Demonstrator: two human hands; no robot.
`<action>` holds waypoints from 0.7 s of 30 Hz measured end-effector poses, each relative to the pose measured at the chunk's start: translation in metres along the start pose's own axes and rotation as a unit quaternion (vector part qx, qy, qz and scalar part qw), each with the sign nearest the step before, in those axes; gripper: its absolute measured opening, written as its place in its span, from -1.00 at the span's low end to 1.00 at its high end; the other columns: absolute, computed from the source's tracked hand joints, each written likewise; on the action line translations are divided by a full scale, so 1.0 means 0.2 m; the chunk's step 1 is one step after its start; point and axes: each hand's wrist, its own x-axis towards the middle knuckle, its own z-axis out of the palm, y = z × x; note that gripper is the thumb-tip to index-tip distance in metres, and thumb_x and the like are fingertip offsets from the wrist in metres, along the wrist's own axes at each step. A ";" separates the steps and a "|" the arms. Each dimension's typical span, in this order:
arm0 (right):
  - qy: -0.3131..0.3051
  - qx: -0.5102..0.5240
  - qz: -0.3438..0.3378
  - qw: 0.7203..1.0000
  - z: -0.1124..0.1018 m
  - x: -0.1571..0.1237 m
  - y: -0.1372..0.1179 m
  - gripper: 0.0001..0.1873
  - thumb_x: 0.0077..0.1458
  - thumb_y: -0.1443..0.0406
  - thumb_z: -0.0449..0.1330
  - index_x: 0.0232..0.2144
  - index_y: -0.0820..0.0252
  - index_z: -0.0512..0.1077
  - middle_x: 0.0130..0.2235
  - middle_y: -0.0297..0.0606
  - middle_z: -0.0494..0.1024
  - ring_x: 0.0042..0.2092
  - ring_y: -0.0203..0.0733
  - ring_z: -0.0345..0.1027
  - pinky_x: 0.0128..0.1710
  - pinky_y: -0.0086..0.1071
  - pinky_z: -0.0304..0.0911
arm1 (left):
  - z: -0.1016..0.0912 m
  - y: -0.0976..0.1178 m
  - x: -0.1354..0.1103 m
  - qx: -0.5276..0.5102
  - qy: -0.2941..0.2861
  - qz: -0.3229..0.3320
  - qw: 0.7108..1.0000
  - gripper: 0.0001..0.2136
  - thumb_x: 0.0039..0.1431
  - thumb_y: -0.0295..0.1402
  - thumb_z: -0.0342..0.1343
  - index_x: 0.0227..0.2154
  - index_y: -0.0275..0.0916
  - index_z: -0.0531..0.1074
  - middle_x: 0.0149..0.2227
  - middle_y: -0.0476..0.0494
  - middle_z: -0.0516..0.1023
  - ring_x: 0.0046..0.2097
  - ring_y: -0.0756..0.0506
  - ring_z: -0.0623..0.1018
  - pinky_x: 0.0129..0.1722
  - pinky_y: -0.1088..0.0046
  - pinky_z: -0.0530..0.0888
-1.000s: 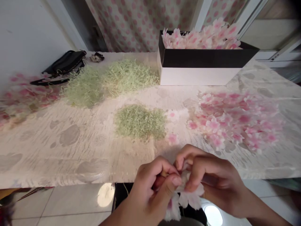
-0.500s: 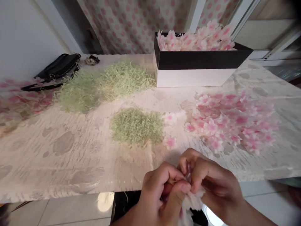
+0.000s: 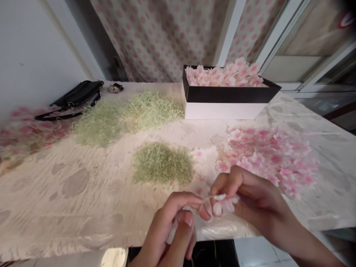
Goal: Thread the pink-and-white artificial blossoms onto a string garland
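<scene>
My right hand (image 3: pixel 250 196) pinches a small white-and-pink fabric blossom (image 3: pixel 222 204) between thumb and fingers, above the table's front edge. A thin pale strand (image 3: pixel 206 200) runs from the blossom to my left hand (image 3: pixel 169 231). That hand's fingers are closed around the strand and a bit of white material, partly hidden by the fingers. The nearest loose things are a patch of green shredded paper (image 3: pixel 162 163) and a heap of pink blossoms (image 3: pixel 267 155), both beyond my hands.
A black-and-white box (image 3: pixel 222 110) full of pink blossoms stands at the back of the patterned tablecloth (image 3: pixel 75 185). Two more green shred piles (image 3: pixel 97 124) lie to its left, near a black bag (image 3: pixel 78 94). Blurred pink blossoms (image 3: pixel 27 129) lie at the far left.
My hands have moved apart, and the blossom now sits in my right hand with the strand showing between them. The view has tilted up, so the table sits lower in the picture.
</scene>
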 end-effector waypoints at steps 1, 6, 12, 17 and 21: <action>0.003 0.019 0.008 1.000 -0.01 0.02 -0.01 -0.88 0.19 0.38 0.20 -0.38 0.12 0.34 -0.31 -0.33 0.51 -0.32 -0.31 0.42 -0.30 -0.41 0.32 | -0.02 0.01 0.01 0.018 -0.008 0.026 0.999 -0.85 0.32 -0.29 0.00 -0.14 -0.02 0.44 -0.27 -0.04 0.52 -0.55 0.09 0.35 -0.53 0.61 0.37; -0.022 0.105 0.100 0.989 0.00 0.12 -0.05 -0.81 0.09 0.34 0.29 -0.44 0.18 0.31 -0.45 -0.40 0.48 -0.45 -0.34 0.40 -0.41 -0.44 0.26 | -0.08 0.06 0.09 0.088 0.024 0.162 0.983 -0.78 0.14 -0.53 0.17 -0.28 0.00 0.51 -0.33 0.05 0.59 -0.48 0.05 0.47 -0.46 0.61 0.44; -0.034 0.081 0.169 0.982 0.01 0.21 -0.10 -0.84 0.04 0.39 0.30 -0.44 0.21 0.35 -0.50 -0.44 0.46 -0.47 -0.38 0.39 -0.39 -0.46 0.23 | -0.07 0.09 0.12 0.027 0.095 0.066 0.993 -0.87 0.21 -0.36 0.13 -0.46 -0.19 0.42 -0.64 0.09 0.44 -0.65 0.10 0.33 -0.69 0.70 0.24; -0.063 0.084 0.178 0.978 0.00 0.28 -0.05 -0.81 0.00 0.36 0.33 -0.44 0.21 0.35 -0.51 -0.44 0.47 -0.49 -0.38 0.38 -0.44 -0.48 0.24 | -0.10 0.07 0.13 -0.058 0.060 0.012 0.996 -0.78 0.24 -0.22 0.12 -0.45 -0.23 0.37 -0.69 0.08 0.40 -0.65 0.12 0.23 -0.66 0.69 0.16; -0.145 0.041 0.198 0.968 -0.03 0.31 -0.08 -0.88 -0.01 0.39 0.31 -0.41 0.22 0.40 -0.49 -0.42 0.49 -0.49 -0.40 0.40 -0.45 -0.50 0.29 | -0.15 0.04 0.12 -0.125 0.031 -0.052 0.990 -0.76 0.16 -0.12 0.19 -0.37 -0.21 0.43 -0.68 0.04 0.46 -0.69 0.14 0.14 -0.70 0.69 0.07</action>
